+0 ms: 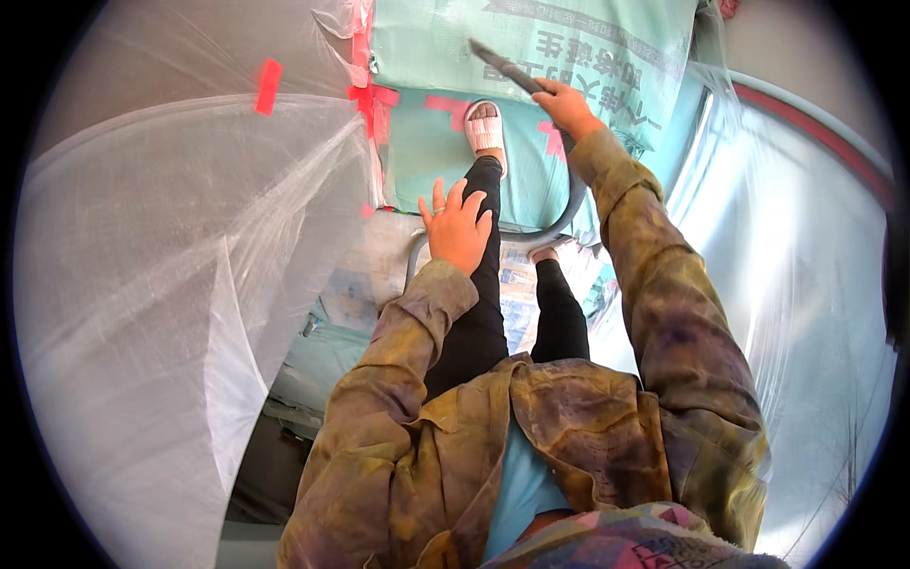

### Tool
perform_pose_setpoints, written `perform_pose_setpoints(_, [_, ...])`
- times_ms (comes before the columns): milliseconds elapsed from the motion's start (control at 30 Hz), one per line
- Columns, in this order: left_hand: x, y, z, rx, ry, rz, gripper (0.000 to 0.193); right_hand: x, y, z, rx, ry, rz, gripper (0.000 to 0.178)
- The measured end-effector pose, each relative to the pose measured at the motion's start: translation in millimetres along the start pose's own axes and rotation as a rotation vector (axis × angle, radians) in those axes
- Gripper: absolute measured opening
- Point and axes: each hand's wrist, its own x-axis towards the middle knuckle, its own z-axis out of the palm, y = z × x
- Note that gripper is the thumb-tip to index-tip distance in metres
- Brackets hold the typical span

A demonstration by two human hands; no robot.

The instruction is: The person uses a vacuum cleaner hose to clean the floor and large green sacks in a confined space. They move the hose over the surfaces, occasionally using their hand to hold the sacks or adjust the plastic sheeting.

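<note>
A: Translucent plastic sheeting (161,237) closes in on our left, and we have a green covering (431,57) ahead, patched with red and pink tape (268,87). Where do we find the dark nozzle (502,66)?

B: In the right hand (567,109), ahead and to the right. We see those fingers closed round its rear end, while the tapered tip points forward and left, in front of the green covering. We can't tell whether the tip touches it.

A: And the grey hose (575,194)?

B: It emerges below the right hand, bends down and left, and seems to pass behind the left leg (485,247), showing again just below the left hand (458,228).

A: Do we have anything in that left hand?

B: Nothing that we can see. Its fingers are spread wide over the left leg, well apart from the nozzle. Whether it rests there, we can't tell. Beyond it, a pale sandal (487,142) stands on the green covering.
</note>
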Motion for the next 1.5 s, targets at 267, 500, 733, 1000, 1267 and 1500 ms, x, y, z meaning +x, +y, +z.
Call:
perform_pose_setpoints(267, [37.6, -29.1, -26.1, -0.052, -0.163, 0.002, 0.032, -64.8, 84.4, -125.2, 0.487, 0.319, 0.385, 0.043])
perform_pose_setpoints(500, [56.1, -20.0, -30.4, -0.022, -0.226, 0.069, 0.038, -118.0, -63.2, -141.6, 0.677, 0.606, 0.216, 0.045])
perform_pose_setpoints(733, [69.5, -16.4, -41.2, 0.03, -0.331, -0.005, 0.065, -63.5, -196.2, -141.7, 0.703, 0.335, 0.016, 0.045])
perform_pose_setpoints(1000, [147.7, -42.2, -48.7, 0.08, -0.393, -0.197, 0.07, 44.2, -191.4, -171.2, 0.547, 0.316, 0.043, 0.046])
perform_pose_setpoints(1267, [280.4, -22.9, -39.7, 0.048, -0.374, -0.329, 0.068, 160.9, -184.8, -218.6, 0.621, 0.185, 0.018, 0.046])
perform_pose_setpoints(1500, [435.2, 74.3, 1.2, -0.933, -0.341, -0.299, 0.063, 220.3, -157.3, -227.9, 1.247, 0.216, 0.184, 0.02])
